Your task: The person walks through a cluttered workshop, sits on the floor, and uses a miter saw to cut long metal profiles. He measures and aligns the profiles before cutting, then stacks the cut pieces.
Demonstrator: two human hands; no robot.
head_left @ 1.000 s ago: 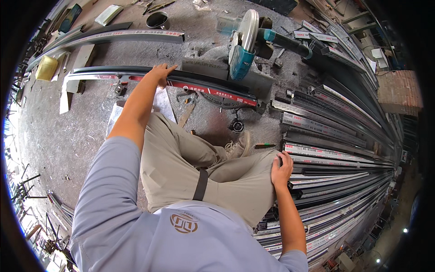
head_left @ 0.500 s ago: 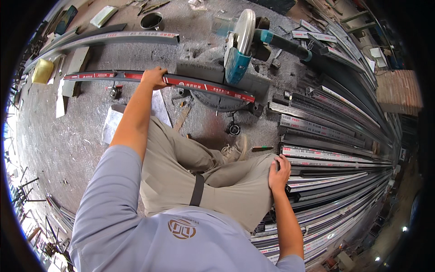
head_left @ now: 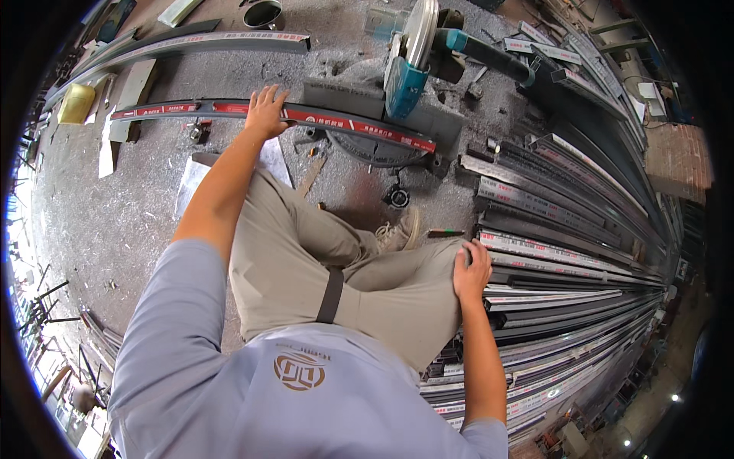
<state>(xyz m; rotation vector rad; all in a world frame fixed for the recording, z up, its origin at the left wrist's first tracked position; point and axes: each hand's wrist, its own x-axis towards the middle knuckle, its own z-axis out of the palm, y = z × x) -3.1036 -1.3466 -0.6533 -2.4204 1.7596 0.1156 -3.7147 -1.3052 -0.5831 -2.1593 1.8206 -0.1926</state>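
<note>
A long metal profile [head_left: 348,125] with red printed film lies across the bed of a mitre saw [head_left: 405,88], whose round blade guard and teal housing stand raised behind it. My left hand [head_left: 265,115] rests on the profile just left of the saw's grey fence [head_left: 344,97]. Its fingers are stretched out and spread past the far edge, not wrapped round the bar. My right hand [head_left: 472,273] lies on my right knee with the fingers loosely apart, holding nothing. Close to that knee is a dark pen-like stick [head_left: 445,232] on the floor.
Many long profiles [head_left: 566,252] lie stacked along my right. Another profile [head_left: 229,41] is on the floor at the far left, near a metal mug [head_left: 262,14]. A yellow block [head_left: 77,104], a paper sheet [head_left: 189,182] and a tape measure [head_left: 199,132] sit at left.
My left hand has loosened from its grip round the red-filmed profile, its fingers now spread. The view has shifted slightly; my right hand stays on the knee.
</note>
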